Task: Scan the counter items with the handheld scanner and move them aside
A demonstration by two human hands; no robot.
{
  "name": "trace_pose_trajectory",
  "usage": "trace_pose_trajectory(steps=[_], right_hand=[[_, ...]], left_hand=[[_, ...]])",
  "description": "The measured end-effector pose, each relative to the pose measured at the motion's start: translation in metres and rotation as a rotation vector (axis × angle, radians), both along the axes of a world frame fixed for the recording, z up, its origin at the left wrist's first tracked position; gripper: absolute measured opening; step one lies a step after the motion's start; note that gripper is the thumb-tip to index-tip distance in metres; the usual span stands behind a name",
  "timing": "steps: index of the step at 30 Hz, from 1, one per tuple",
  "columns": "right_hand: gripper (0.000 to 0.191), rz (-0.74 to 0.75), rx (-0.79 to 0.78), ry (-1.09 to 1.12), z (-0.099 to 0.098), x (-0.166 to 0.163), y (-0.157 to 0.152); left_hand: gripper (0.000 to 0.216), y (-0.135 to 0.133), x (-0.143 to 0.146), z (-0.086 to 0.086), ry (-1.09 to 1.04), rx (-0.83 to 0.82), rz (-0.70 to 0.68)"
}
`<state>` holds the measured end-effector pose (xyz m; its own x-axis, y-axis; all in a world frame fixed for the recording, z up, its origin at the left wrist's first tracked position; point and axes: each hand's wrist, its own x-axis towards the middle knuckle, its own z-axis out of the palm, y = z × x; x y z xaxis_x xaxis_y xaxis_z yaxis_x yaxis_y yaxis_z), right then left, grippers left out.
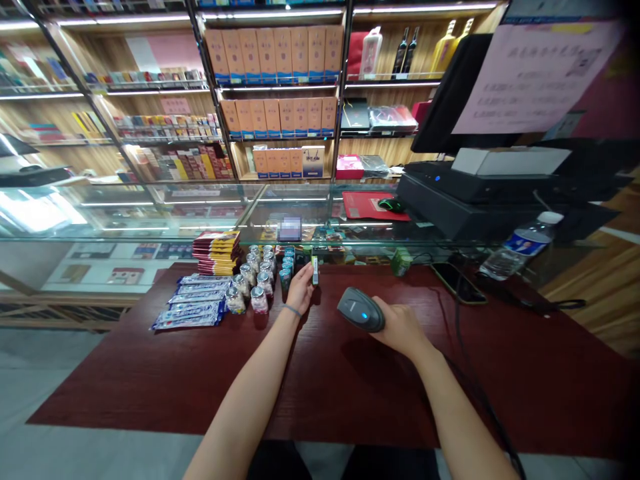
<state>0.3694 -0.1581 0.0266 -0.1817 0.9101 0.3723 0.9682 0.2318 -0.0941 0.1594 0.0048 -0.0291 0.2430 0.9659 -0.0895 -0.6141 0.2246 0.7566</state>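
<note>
My right hand (400,327) grips a dark grey barcode scanner (361,309) with a blue light, held just above the dark red counter (150,380) and aimed toward the left. My left hand (301,288) reaches forward and pinches a small slim pack (315,270) upright between thumb and fingers, close to the scanner's head. A thin band circles my left wrist. Just left of that hand stand several small clear jars (253,283) with lids, and beside them lie blue-and-white wrapped packs (195,303). A stack of red and yellow packs (217,252) sits behind them.
A glass display case (200,213) runs along the counter's far edge, with shelves of boxes and bottles behind. At right stand a black register (465,193) with a monitor, a water bottle (520,248), a phone (457,283) and a cable. A mouse lies on a red pad (365,205).
</note>
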Motion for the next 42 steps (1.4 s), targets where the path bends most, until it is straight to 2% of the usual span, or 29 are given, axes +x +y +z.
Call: trace_pose_trajectory(steps=[2, 4, 7, 12, 17, 24, 29, 35, 42], right_hand=[[0.025, -0.006, 0.008, -0.014, 0.000, 0.000, 0.000], [0.024, -0.005, 0.024, -0.012, 0.001, 0.000, 0.000], [0.029, 0.011, 0.038, 0.009, 0.002, 0.000, -0.001], [0.051, -0.015, 0.059, 0.054, -0.002, 0.002, 0.000], [0.045, -0.074, 0.144, 0.118, -0.007, 0.008, 0.002], [0.042, -0.263, 0.361, 0.311, -0.011, 0.031, 0.001], [0.044, -0.484, 0.551, 0.396, -0.010, 0.049, -0.004], [0.048, -0.725, 0.584, 0.400, -0.005, 0.075, -0.012], [0.044, -0.810, 0.634, 0.450, 0.000, 0.091, -0.023]], left_hand=[[0.035, 0.001, 0.001, 0.000, -0.010, 0.018, 0.003], [0.032, 0.001, 0.002, 0.000, -0.016, 0.022, 0.015], [0.038, 0.000, 0.001, 0.001, 0.002, -0.003, 0.022], [0.050, -0.002, -0.002, 0.002, 0.066, -0.040, 0.021], [0.048, -0.004, 0.004, 0.001, 0.064, 0.060, 0.039], [0.042, -0.009, 0.013, -0.004, 0.298, 0.282, 0.144], [0.033, -0.017, 0.021, 0.004, 0.447, 0.396, 0.154], [0.022, -0.033, 0.058, 0.016, 0.537, 0.508, 0.066], [0.018, -0.040, 0.129, 0.010, 0.496, 0.545, -0.044]])
